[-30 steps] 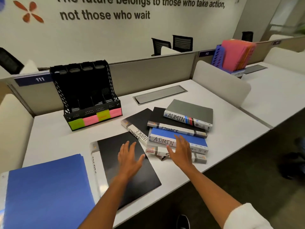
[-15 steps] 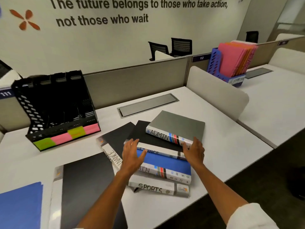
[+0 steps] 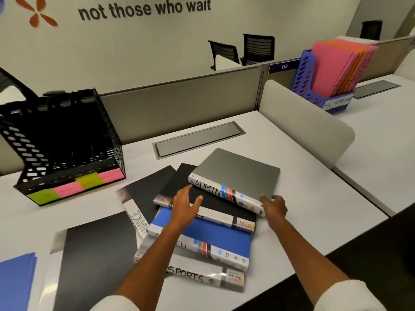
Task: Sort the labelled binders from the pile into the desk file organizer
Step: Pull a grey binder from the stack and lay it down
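Note:
A pile of binders lies at the desk's front. On top sits a grey binder [image 3: 238, 171] with ADMIN on its spine. My right hand [image 3: 274, 205] grips the spine's right end, fingers curled round the corner. My left hand [image 3: 186, 203] reaches with spread fingers to the spine's left end, over a black binder [image 3: 179, 182]. Below lie a blue ADMIN binder [image 3: 215, 234], a SPORTS binder [image 3: 202, 277] and a black binder [image 3: 143, 189] with a white spine. The black mesh file organizer [image 3: 65, 140], with green and pink labels, stands at the left and holds nothing.
A black folder [image 3: 94, 254] and a blue folder [image 3: 15, 281] lie at the front left. A grey cable hatch [image 3: 197, 140] is set in the desk behind the pile. A rounded white divider [image 3: 307, 120] bounds the right side; beyond it stands a blue organizer [image 3: 314, 86] with pink folders.
Both hands moved forward from the lower binders up to the grey ADMIN binder. My right hand took hold of its spine end. The view shifted closer and to the right.

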Demonstrator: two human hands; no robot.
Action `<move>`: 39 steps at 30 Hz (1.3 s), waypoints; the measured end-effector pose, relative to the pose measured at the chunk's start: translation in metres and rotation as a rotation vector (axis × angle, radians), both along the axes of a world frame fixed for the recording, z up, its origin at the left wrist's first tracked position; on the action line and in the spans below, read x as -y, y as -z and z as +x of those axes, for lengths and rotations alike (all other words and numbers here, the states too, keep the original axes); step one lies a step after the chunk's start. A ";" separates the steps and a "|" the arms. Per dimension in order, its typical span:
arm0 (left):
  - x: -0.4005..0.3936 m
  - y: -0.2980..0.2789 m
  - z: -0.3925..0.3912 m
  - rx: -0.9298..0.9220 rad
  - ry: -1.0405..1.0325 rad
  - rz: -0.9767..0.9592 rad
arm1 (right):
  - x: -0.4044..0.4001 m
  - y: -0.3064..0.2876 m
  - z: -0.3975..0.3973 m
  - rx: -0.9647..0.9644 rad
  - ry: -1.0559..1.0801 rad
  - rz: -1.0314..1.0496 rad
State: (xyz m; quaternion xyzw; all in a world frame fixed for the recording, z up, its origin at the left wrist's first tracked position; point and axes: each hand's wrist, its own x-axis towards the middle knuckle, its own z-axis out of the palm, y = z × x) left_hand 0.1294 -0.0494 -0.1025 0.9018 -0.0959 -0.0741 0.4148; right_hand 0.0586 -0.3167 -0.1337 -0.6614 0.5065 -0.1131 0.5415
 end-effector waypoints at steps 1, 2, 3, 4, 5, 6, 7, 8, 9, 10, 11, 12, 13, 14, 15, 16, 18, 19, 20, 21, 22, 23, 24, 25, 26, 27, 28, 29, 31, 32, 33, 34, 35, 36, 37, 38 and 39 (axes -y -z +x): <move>0.002 0.001 0.002 -0.007 -0.010 -0.003 | 0.002 0.000 0.000 0.023 0.022 0.032; 0.004 0.001 0.004 -0.015 -0.018 -0.010 | 0.003 0.001 0.000 0.043 0.041 0.063; 0.006 0.001 0.005 -0.024 -0.028 -0.023 | 0.004 0.002 0.000 0.062 0.058 0.090; 0.009 0.000 0.004 -0.033 -0.037 -0.041 | 0.004 0.002 0.000 0.080 0.077 0.114; 0.011 0.000 0.004 -0.041 -0.042 -0.057 | 0.005 0.001 -0.001 0.101 0.098 0.137; 0.013 0.000 0.002 -0.048 -0.042 -0.066 | 0.006 0.000 -0.001 0.124 0.118 0.158; 0.015 0.000 0.000 -0.051 -0.035 -0.067 | 0.007 -0.001 -0.002 0.147 0.135 0.173; 0.016 -0.001 -0.003 -0.049 -0.023 -0.063 | 0.006 -0.003 -0.003 0.174 0.149 0.185; 0.016 -0.001 -0.006 -0.045 -0.011 -0.058 | 0.003 -0.005 -0.004 0.205 0.163 0.201; 0.016 -0.001 -0.008 -0.043 -0.001 -0.056 | 0.001 -0.008 -0.004 0.237 0.178 0.223; 0.015 -0.002 -0.011 -0.045 0.005 -0.059 | -0.003 -0.011 -0.004 0.267 0.188 0.253; 0.014 -0.003 -0.013 -0.052 0.007 -0.068 | -0.007 -0.013 -0.005 0.299 0.189 0.286; 0.013 -0.004 -0.015 -0.067 0.001 -0.086 | -0.013 -0.016 -0.005 0.334 0.184 0.319; 0.012 -0.006 -0.016 -0.087 -0.011 -0.113 | -0.018 -0.020 -0.006 0.370 0.177 0.348; 0.011 -0.009 -0.017 -0.112 -0.024 -0.146 | -0.024 -0.025 -0.007 0.403 0.171 0.372; 0.010 -0.011 -0.019 -0.138 -0.036 -0.187 | -0.031 -0.031 -0.008 0.433 0.164 0.390; 0.007 -0.016 -0.021 -0.202 -0.055 -0.295 | -0.045 -0.042 -0.012 0.493 0.152 0.433; 0.005 -0.018 -0.023 -0.241 -0.065 -0.358 | -0.052 -0.048 -0.014 0.523 0.146 0.464; 0.003 -0.020 -0.024 -0.285 -0.077 -0.421 | -0.059 -0.053 -0.016 0.556 0.137 0.497; 0.001 -0.023 -0.025 -0.330 -0.098 -0.488 | -0.069 -0.058 -0.018 0.588 0.122 0.531; -0.002 -0.025 -0.025 -0.374 -0.126 -0.562 | -0.079 -0.062 -0.020 0.615 0.106 0.561; -0.005 -0.028 -0.025 -0.417 -0.160 -0.647 | -0.089 -0.066 -0.022 0.639 0.089 0.587; -0.010 -0.030 -0.025 -0.457 -0.189 -0.746 | -0.101 -0.070 -0.023 0.663 0.071 0.608; -0.015 -0.033 -0.025 -0.494 -0.210 -0.858 | -0.112 -0.073 -0.024 0.685 0.048 0.620; -0.022 -0.036 -0.025 -0.523 -0.222 -0.968 | -0.125 -0.076 -0.024 0.697 0.017 0.620; -0.029 -0.040 -0.026 -0.539 -0.235 -1.062 | -0.138 -0.078 -0.025 0.695 -0.018 0.614; -0.036 -0.043 -0.026 -0.537 -0.261 -1.133 | -0.151 -0.079 -0.024 0.686 -0.054 0.605; -0.044 -0.045 -0.027 -0.520 -0.305 -1.190 | -0.164 -0.079 -0.024 0.677 -0.093 0.591; -0.060 -0.047 -0.027 -0.471 -0.443 -1.268 | -0.189 -0.078 -0.023 0.667 -0.179 0.568; -0.070 -0.048 -0.026 -0.447 -0.514 -1.292 | -0.202 -0.077 -0.023 0.659 -0.220 0.558; -0.081 -0.048 -0.025 -0.429 -0.571 -1.309 | -0.215 -0.075 -0.022 0.649 -0.256 0.545; -0.093 -0.049 -0.024 -0.418 -0.611 -1.318 | -0.227 -0.072 -0.022 0.640 -0.281 0.533; -0.105 -0.050 -0.023 -0.410 -0.633 -1.315 | -0.239 -0.069 -0.022 0.632 -0.296 0.524; -0.118 -0.051 -0.021 -0.395 -0.643 -1.305 | -0.251 -0.065 -0.022 0.615 -0.303 0.514; -0.132 -0.053 -0.019 -0.372 -0.646 -1.293 | -0.263 -0.062 -0.022 0.585 -0.299 0.494; -0.145 -0.055 -0.018 -0.346 -0.654 -1.285 | -0.274 -0.060 -0.022 0.540 -0.285 0.467; -0.158 -0.057 -0.016 -0.321 -0.670 -1.280 | -0.285 -0.058 -0.023 0.493 -0.262 0.436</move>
